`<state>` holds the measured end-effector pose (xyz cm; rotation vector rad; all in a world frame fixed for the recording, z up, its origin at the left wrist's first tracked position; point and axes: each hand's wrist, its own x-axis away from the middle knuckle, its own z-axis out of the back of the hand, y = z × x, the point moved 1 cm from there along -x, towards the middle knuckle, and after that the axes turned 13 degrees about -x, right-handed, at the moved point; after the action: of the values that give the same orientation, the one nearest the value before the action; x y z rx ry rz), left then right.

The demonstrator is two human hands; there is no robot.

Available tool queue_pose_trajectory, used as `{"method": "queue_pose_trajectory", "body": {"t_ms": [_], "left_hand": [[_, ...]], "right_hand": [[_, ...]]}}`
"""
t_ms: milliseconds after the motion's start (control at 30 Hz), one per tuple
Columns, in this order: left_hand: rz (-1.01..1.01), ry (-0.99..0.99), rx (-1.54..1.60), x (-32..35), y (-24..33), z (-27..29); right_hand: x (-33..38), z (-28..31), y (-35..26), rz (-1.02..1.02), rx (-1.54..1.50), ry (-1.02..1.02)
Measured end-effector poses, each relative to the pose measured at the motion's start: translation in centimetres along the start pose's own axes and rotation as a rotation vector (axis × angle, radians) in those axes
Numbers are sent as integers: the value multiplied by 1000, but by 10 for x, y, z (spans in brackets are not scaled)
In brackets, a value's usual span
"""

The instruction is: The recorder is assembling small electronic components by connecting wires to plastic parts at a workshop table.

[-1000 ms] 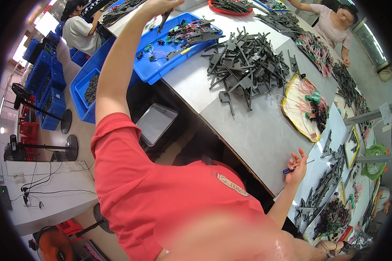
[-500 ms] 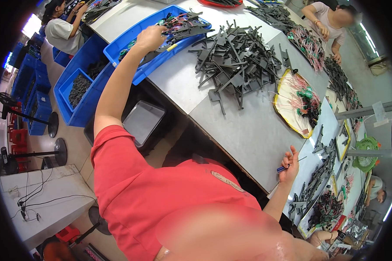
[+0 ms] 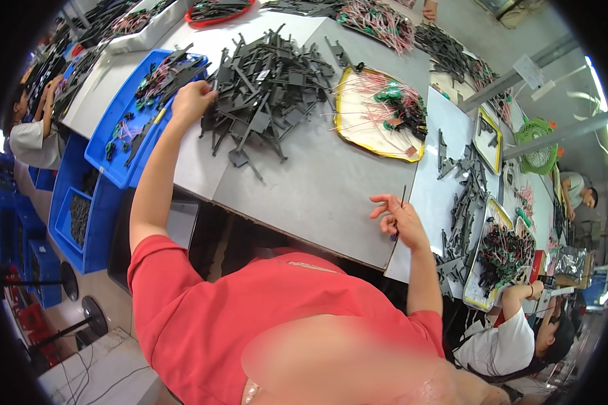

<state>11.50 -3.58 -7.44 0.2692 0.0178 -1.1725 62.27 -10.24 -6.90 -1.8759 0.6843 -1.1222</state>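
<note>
My left hand (image 3: pixel 193 102) is at the left edge of a heap of black plastic parts (image 3: pixel 273 94), its fingers curled together. What lies between those fingertips is hidden. Just left of this hand, a blue tray (image 3: pixel 113 177) holds red and green wired pieces and more black parts. A screwdriver (image 3: pixel 394 236) with a blue handle and thin shaft is gripped in my right hand (image 3: pixel 411 226), which hovers over the front right of the grey tabletop (image 3: pixel 304 196). Some of that hand's fingers stick out to the left.
A yellow-edged tray (image 3: pixel 355 143) of wired pieces lies right of the heap. Black parts (image 3: pixel 463 209) are strewn farther right. Blue bins (image 3: pixel 64 248) stand at the left. Metal bars (image 3: pixel 547 143) and a green fan (image 3: pixel 537 154) are at the right. Other people sit around.
My left hand has moved out of the blue tray to the edge of the heap. My view has turned right, shifting the table leftward. The screwdriver stays in my right hand, now pointing more upward.
</note>
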Motion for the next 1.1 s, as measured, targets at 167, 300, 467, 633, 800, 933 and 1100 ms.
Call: {"method": "queue_pose_trajectory", "body": {"t_ms": [167,300,467,633,800,933,1100], "left_hand": [[13,196,213,7,-12,17],[54,509,621,35,2,27],[77,481,980,82,17,46],[1,375,1222,104,32,47],[-133,-149,1684,114,86,43],[-22,-587,1796,141,124,17],[41,-616,1797,150,166,5]], "right_hand": [[-49,45,-74,175,493,220],[-137,116,-118,597,910,457],[-195,128,-148,706,1377,525],[-207,90,-181,711,1361,428],[-195,53,-211,800,794,341],[-133,-19,-209,633,397,263],[-86,-43,-142,505,120,127]]}}
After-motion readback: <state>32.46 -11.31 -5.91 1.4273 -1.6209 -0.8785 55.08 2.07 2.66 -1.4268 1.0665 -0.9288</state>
